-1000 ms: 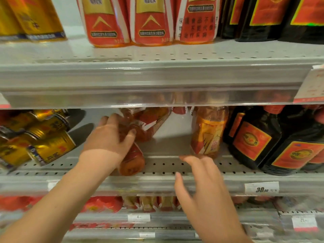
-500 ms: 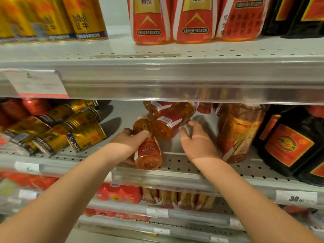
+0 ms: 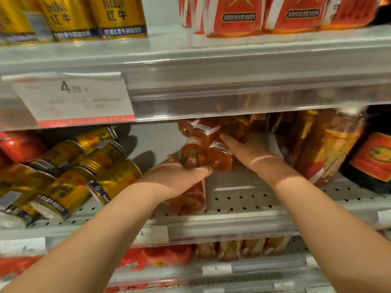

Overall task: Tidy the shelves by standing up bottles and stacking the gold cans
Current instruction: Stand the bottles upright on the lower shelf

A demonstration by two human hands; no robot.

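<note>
1. Middle shelf [image 3: 243, 198]: pale grey metal, perforated with rows of small round holes, clear plastic price rail along its front edge.
2. Fallen bottle [image 3: 190, 193]: clear plastic, amber liquid, red-and-white wrap; it lies on the shelf with its base toward the front. The left hand [image 3: 177, 176] has its grip closed over the upper part, thumb on the right side.
3. Bottle pile [image 3: 211, 134]: more amber bottles of the same kind, tipped at angles behind the fallen one, barcoded labels showing. The right hand [image 3: 249, 151] lies flat against them, fingers extended; its grip is spread and clasps nothing.
4. Gold cans [image 3: 84, 166]: ribbed metal cylinders, yellow with blue bands, heaped on their sides at the shelf's left end.
5. Large bottle [image 3: 321, 149]: amber, yellow-and-red label, upright at right, beside a dark bottle [image 3: 372, 157] with an orange label.
6. Price tag [image 3: 74, 98]: white card, red lower strip, on the upper shelf's rail.
7. Change from half a second ago: the right hand has slid further left across the pile; the left hand keeps its hold.
</note>
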